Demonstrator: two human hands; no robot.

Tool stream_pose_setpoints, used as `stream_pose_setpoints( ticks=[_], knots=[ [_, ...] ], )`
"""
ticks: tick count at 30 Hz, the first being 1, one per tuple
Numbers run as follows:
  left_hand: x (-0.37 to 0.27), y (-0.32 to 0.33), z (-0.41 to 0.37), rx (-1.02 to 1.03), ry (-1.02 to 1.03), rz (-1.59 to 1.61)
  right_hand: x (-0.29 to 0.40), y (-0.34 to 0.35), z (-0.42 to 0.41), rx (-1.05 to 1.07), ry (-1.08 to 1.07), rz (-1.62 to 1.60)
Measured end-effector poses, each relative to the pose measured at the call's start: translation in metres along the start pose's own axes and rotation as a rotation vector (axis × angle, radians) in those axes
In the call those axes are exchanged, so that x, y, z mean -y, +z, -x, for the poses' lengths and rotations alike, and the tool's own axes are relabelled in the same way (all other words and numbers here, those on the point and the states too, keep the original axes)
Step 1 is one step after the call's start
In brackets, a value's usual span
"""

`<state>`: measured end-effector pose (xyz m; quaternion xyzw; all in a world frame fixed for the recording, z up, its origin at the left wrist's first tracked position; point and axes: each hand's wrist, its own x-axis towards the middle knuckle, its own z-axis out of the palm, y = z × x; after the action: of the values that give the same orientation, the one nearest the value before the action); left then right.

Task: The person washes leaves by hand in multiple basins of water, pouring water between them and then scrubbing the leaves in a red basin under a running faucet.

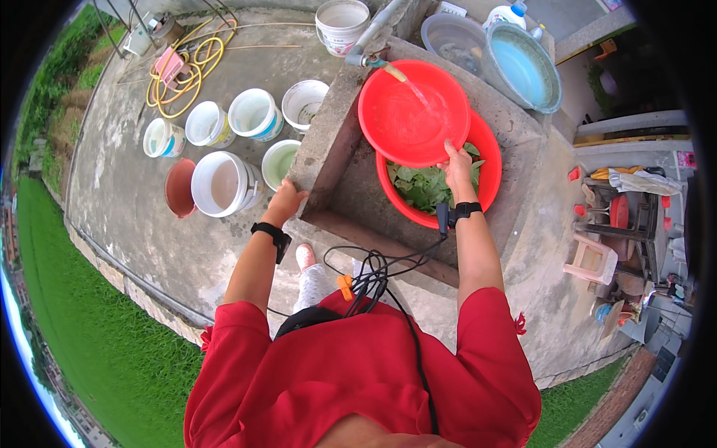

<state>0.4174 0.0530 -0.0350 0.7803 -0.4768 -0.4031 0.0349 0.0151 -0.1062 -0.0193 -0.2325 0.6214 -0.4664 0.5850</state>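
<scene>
Water runs from a tap [386, 66] into a red plastic basin [406, 120]. My right hand [457, 168] grips this basin by its near rim and holds it tilted under the stream. Partly beneath it, a second red basin [493, 168] holds green leaves [423, 187] and stands in the concrete sink [358, 204]. My left hand [287, 200] rests on the sink's left edge near its front corner, with no object seen in it. A strap with a small device is on each wrist.
Left of the sink stand several plastic buckets [224, 185] and a reddish-brown tub [179, 187]. A yellow hose [196, 73] lies farther back. Two basins, one of them blue-green [524, 67], stand behind the sink at right. Black cables [378, 274] hang before my waist.
</scene>
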Motion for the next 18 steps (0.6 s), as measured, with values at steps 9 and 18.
stream_pose_setpoints(
  ticks=[9,18],
  knots=[
    [-0.001,-0.002,0.003,-0.011,0.0,-0.008,0.046,-0.017,0.035,-0.303,-0.287,0.578],
    [-0.004,-0.004,0.004,0.007,-0.006,-0.038,0.08,-0.052,0.101,-0.57,-0.778,1.304]
  ],
)
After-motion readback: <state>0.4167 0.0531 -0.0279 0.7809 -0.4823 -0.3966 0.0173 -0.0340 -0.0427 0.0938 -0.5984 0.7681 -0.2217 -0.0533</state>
